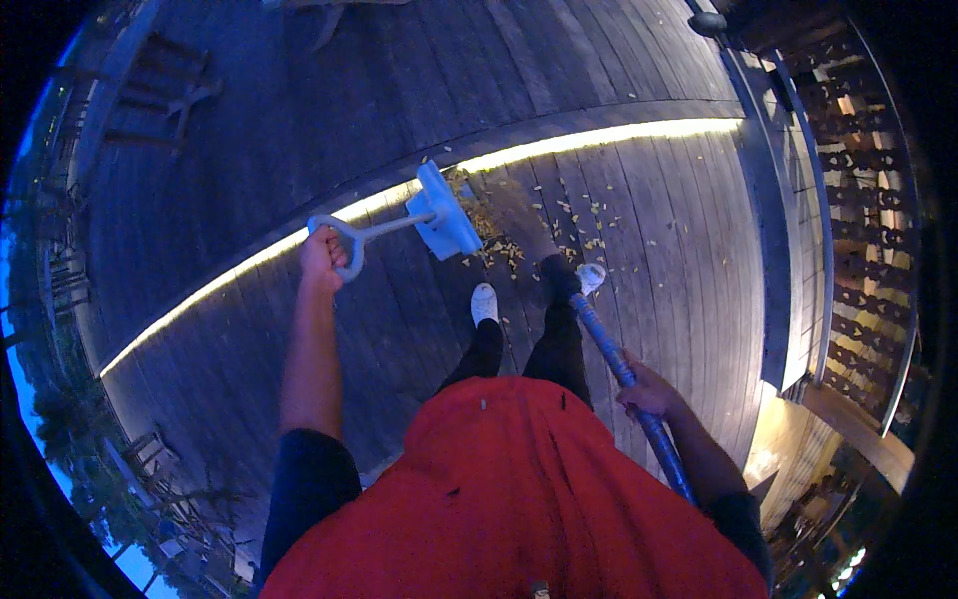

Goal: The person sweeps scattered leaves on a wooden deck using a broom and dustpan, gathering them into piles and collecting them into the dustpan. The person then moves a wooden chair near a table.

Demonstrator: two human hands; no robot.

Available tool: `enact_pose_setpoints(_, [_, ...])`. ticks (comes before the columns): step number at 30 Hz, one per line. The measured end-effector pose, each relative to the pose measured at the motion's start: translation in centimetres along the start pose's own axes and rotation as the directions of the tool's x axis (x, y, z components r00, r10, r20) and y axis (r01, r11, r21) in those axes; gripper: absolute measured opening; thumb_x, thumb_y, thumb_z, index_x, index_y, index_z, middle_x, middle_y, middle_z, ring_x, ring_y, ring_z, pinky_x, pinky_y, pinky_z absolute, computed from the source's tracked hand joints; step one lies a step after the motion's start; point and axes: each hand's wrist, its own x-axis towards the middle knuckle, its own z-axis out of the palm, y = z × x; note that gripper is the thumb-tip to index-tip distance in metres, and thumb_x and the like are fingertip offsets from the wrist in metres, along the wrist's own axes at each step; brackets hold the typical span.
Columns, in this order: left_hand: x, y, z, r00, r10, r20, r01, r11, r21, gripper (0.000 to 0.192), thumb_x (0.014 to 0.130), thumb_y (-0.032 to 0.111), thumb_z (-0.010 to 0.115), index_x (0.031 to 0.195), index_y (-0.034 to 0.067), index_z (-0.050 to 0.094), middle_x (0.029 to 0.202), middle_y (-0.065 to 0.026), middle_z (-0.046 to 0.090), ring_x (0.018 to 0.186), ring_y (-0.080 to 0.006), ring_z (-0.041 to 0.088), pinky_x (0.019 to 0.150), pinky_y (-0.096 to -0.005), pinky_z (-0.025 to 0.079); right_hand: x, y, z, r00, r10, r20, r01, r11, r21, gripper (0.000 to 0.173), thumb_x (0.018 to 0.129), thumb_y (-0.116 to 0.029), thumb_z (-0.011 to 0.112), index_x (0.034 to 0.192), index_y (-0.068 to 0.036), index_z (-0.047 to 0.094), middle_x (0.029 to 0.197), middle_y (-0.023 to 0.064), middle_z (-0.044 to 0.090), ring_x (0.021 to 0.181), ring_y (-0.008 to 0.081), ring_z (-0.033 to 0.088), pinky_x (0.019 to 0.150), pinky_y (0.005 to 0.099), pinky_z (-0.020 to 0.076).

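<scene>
My left hand is closed around the loop handle of a light blue long-handled dustpan. The pan rests on the wooden deck, its open side facing right. In my right hand is the blue-wrapped shaft of a broom, slanting down past my right shoe. The brown broom head is blurred and lies just right of the pan. Dry yellow leaves are heaped at the pan's mouth, between it and the bristles. More loose leaves lie scattered to the right. The pan's inside is mostly hidden.
A glowing light strip runs along a step edge beyond the dustpan. My white shoes stand on the planks. A wooden chair is at upper left, more furniture at lower left. A long ledge borders the right.
</scene>
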Motion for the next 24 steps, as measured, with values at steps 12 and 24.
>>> enact_pose_setpoints(12, [-7.1, 6.1, -5.7, 0.986, 0.161, -0.049, -0.158, 0.986, 0.054, 0.023, 0.085, 0.013, 0.054, 0.065, 0.015, 0.042, 0.054, 0.0046, 0.032, 0.041, -0.0071, 0.028, 0.038, -0.0243, 0.023, -1.2, 4.9, -3.1, 0.94, 0.154, -0.306, -0.094, 0.975, 0.203, 0.094, 0.074, -0.002, 0.063, 0.153, -0.015, 0.013, 0.071, 0.0074, 0.055, 0.05, 0.0205, 0.056, 0.042, 0.0352, 0.0478])
enact_pose_setpoints(24, [-7.6, 4.7, -6.8, 0.976, 0.213, -0.047, -0.209, 0.975, 0.074, 0.022, 0.088, 0.019, 0.055, 0.068, 0.016, 0.047, 0.054, 0.0041, 0.038, 0.042, -0.0076, 0.031, 0.038, -0.0256, 0.022, -2.4, 2.3, 0.1, 0.973, 0.05, -0.225, -0.04, 0.998, 0.051, 0.096, 0.074, -0.005, 0.063, 0.154, -0.013, 0.01, 0.071, 0.0094, 0.057, 0.051, 0.0194, 0.058, 0.045, 0.0331, 0.0499])
